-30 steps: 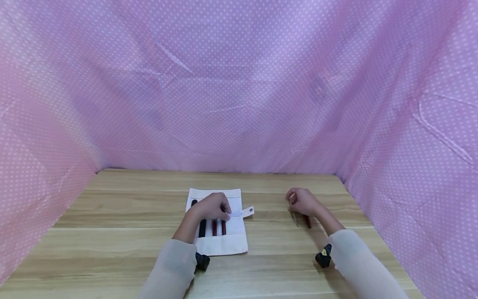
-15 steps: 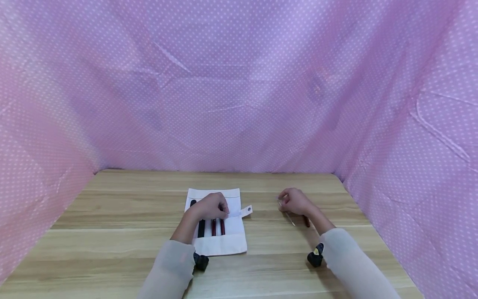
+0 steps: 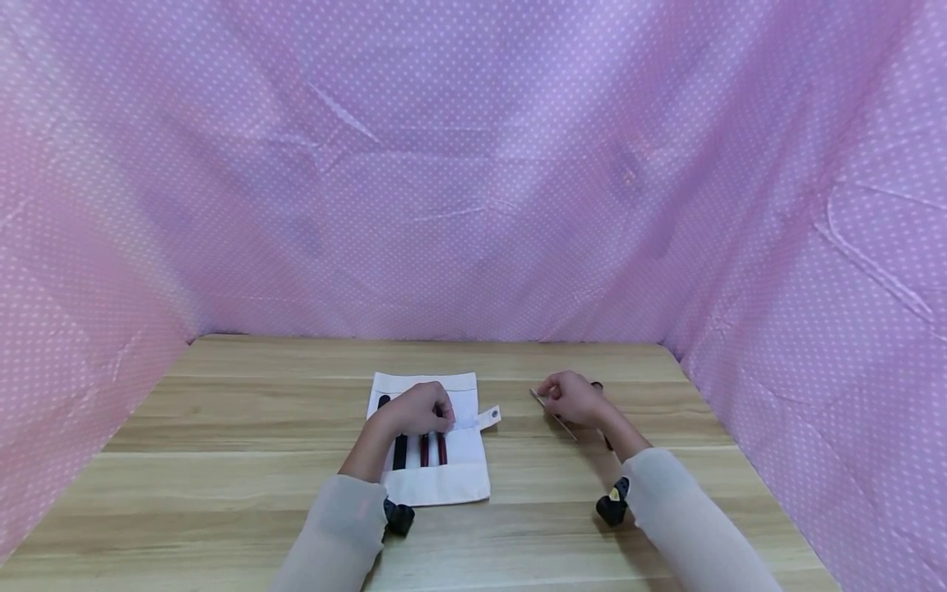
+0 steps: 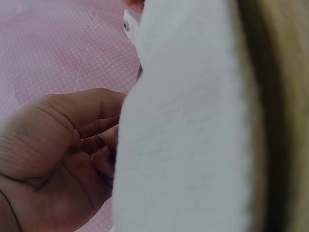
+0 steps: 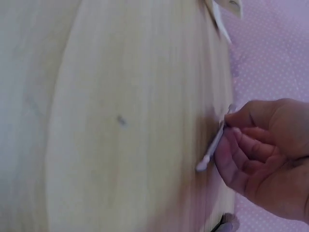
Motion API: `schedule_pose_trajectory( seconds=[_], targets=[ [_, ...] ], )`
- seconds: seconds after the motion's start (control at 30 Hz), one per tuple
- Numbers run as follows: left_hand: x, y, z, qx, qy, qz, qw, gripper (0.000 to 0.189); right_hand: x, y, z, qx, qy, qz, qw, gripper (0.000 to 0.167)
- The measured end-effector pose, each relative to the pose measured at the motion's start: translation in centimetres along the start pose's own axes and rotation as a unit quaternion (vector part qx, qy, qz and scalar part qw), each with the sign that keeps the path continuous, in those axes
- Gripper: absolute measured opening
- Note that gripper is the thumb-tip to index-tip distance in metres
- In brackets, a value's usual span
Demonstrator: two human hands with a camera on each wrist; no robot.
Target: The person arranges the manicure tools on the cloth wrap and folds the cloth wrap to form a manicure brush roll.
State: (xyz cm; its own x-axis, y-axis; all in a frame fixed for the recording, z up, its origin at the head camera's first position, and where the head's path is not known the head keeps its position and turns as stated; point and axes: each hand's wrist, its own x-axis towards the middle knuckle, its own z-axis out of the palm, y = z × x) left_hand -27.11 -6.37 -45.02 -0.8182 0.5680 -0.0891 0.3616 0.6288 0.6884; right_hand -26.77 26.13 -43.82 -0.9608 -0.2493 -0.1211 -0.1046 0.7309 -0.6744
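Note:
A white cloth roll-up case point(image 3: 468, 483) lies unfolded on the table. Upright in it are a flat black strip point(image 3: 400, 452) and two dark red handles point(image 3: 442, 450). My left hand point(image 3: 420, 409) reaches over the case, thumb and fingers pinching its cloth near the middle fold. In the left wrist view, the near part of the case point(image 4: 178, 135) hides those fingertips. To the right, my right hand point(image 3: 575, 400) pinches a slim silver stick point(image 5: 212, 151) with a small pale end. It slants close over the tabletop.
A brush with brown bristles point(image 5: 231, 222) lies on the table, partly hidden under my right hand. The case's snap tab point(image 3: 490, 417) sticks out to its right. A pink dotted curtain point(image 3: 473, 205) hangs around the wooden table point(image 3: 222, 460).
My right hand has moved left toward the case with the silver stick, which now slants more. More of the brush shows behind that hand. The left hand stays in place.

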Motion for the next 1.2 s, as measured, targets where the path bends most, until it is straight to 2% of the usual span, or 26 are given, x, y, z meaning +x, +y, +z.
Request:
schedule_pose_trajectory(
  seconds=[0.17, 0.33, 0.4, 0.5, 0.77, 0.93, 1.2],
  targets=[
    [0.2, 0.0, 0.0, 0.002, 0.0, 0.001, 1.0, 0.017, 0.2, -0.4, -0.3, 0.08, -0.025, -0.024, 0.9962, 0.04],
    [0.2, 0.0, -0.1, 0.004, 0.0, 0.001, 1.0, 0.018, 0.4, -1.3, -0.3, 0.159, -0.018, -0.053, 0.9858, 0.05],
    [0.2, 0.0, -0.1, 0.004, 0.0, 0.002, 1.0, 0.018, 0.6, -2.0, -0.2, 0.181, -0.011, -0.048, 0.9822, 0.051],
    [0.2, 0.0, -0.1, 0.005, 0.0, 0.004, 1.0, 0.018, 1.0, -3.1, 0.0, 0.198, -0.003, -0.045, 0.9791, 0.052],
    [0.1, 0.1, -0.1, 0.003, -0.001, 0.004, 1.0, 0.016, 2.5, -6.2, 1.3, 0.235, 0.021, -0.07, 0.9692, 0.051],
    [0.0, 0.3, -0.1, 0.003, 0.001, -0.002, 1.0, 0.014, 3.2, -7.8, 2.6, 0.268, 0.023, -0.063, 0.9612, 0.051],
    [-0.1, 0.5, -0.2, -0.003, -0.005, -0.009, 0.9999, 0.013, 4.6, -9.2, 4.9, 0.312, 0.047, -0.052, 0.9474, 0.051]
  ],
)
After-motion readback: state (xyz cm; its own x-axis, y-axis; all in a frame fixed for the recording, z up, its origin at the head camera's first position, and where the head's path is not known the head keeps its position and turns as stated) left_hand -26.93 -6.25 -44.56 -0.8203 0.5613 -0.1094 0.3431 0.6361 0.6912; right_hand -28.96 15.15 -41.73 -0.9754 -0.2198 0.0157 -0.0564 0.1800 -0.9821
